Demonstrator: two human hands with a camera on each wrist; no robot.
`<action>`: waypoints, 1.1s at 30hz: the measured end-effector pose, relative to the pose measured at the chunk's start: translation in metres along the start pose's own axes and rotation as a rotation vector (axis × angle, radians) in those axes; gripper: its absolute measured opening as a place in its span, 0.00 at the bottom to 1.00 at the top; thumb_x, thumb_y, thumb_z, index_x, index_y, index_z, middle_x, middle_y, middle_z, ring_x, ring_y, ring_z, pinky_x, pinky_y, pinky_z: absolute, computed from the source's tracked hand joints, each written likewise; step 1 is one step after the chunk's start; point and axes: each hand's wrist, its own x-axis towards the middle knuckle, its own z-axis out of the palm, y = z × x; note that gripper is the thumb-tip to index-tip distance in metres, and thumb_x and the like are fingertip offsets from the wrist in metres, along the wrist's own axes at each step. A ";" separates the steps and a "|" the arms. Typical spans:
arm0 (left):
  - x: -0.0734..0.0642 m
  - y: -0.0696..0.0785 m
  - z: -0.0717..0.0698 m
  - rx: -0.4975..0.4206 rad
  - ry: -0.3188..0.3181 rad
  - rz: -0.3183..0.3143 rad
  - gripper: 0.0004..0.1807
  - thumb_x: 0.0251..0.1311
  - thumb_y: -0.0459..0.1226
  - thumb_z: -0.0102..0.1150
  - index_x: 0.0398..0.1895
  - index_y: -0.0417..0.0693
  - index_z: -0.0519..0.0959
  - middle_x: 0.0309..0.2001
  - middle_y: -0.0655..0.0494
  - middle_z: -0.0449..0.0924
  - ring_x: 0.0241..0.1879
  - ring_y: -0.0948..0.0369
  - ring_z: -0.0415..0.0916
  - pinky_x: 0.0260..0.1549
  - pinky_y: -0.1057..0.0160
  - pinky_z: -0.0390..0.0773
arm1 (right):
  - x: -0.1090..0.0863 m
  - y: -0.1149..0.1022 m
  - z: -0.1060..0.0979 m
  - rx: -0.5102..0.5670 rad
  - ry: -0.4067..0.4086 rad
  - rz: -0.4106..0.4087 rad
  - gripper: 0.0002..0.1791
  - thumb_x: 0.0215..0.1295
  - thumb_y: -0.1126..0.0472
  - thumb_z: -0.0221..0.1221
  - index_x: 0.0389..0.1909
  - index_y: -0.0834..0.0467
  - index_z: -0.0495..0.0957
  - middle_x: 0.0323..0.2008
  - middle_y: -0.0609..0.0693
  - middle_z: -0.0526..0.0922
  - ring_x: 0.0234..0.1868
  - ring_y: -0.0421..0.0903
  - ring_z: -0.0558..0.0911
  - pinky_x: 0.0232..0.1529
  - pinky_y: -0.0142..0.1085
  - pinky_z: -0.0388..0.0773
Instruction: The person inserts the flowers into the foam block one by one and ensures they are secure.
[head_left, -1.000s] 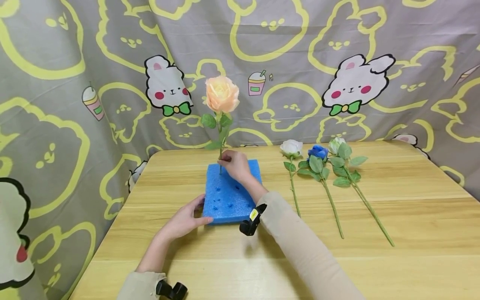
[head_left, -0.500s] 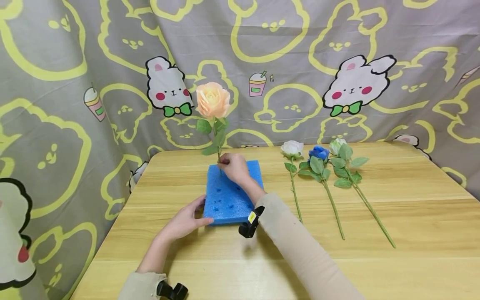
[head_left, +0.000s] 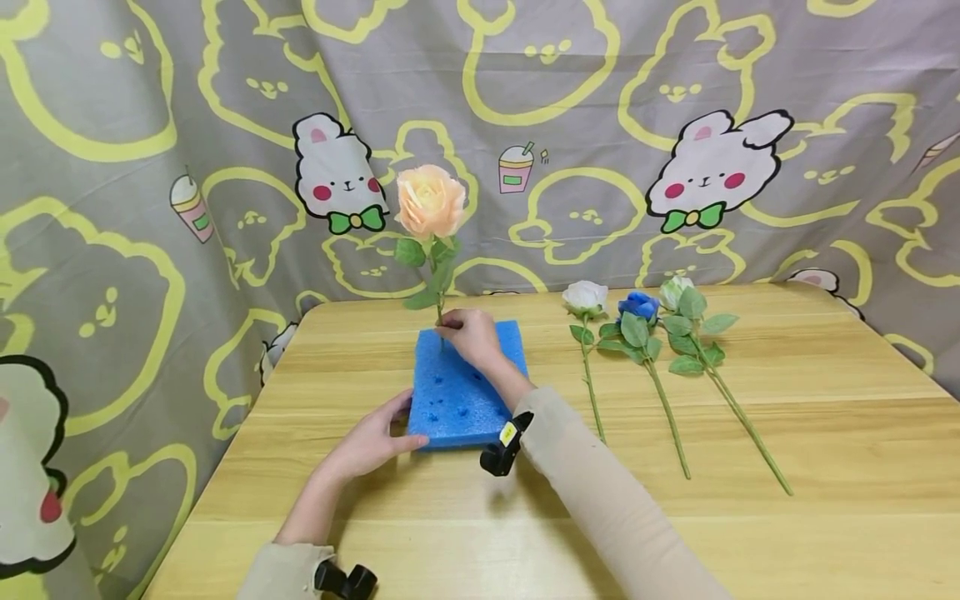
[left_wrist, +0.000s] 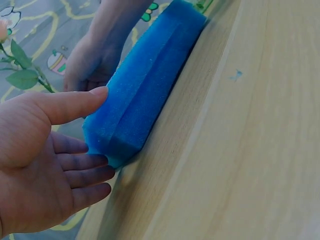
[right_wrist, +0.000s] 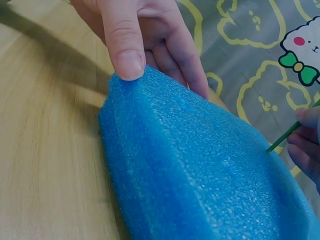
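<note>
Toward the far edge of the table (head_left: 825,542), and nearer its left edge than its right, lies a blue block (head_left: 468,396) with small holes in its top. The peach rose (head_left: 431,202) stands nearly upright at the block's far left corner, its head leaning slightly left and its stem (head_left: 439,310) meeting the top face; how deep it goes cannot be told. The right hand (head_left: 472,337) pinches that stem low down, thumb and forefinger clamped together on it. The left hand (head_left: 369,443) touches the block's near left corner, thumb apart from the fingers and laid on the near edge, the fingers along the left side.

Right of the block, three flowers lie well apart from it, heads toward the table's far edge and stems toward the near one: a white rose (head_left: 585,297), a blue rose (head_left: 637,305) and a pale green rose (head_left: 677,290).

Black cameras sit at both wrists; the right camera (head_left: 501,454) bears a yellow label (head_left: 508,432), its print too small to read. Behind hangs a grey curtain (head_left: 555,50) printed with rabbits and lidded cups.
</note>
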 end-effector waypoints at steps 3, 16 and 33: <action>0.000 0.000 0.000 -0.004 -0.001 0.000 0.44 0.56 0.47 0.62 0.69 0.35 0.53 0.65 0.39 0.61 0.62 0.45 0.61 0.60 0.45 0.60 | -0.001 0.001 -0.001 0.045 -0.027 0.033 0.09 0.60 0.63 0.62 0.38 0.63 0.83 0.36 0.54 0.84 0.31 0.46 0.82 0.28 0.31 0.77; 0.000 0.002 0.000 -0.011 -0.009 -0.005 0.45 0.56 0.46 0.62 0.69 0.34 0.52 0.65 0.37 0.60 0.62 0.44 0.60 0.60 0.45 0.59 | -0.001 0.005 -0.008 0.208 -0.126 0.128 0.11 0.62 0.64 0.60 0.43 0.64 0.80 0.38 0.56 0.83 0.36 0.48 0.82 0.32 0.33 0.80; 0.000 -0.001 0.000 -0.004 -0.005 0.005 0.45 0.56 0.47 0.62 0.69 0.34 0.52 0.64 0.38 0.61 0.62 0.45 0.61 0.60 0.45 0.60 | -0.011 0.011 -0.029 0.306 -0.199 0.157 0.14 0.63 0.62 0.58 0.46 0.66 0.79 0.37 0.57 0.83 0.37 0.51 0.82 0.34 0.36 0.80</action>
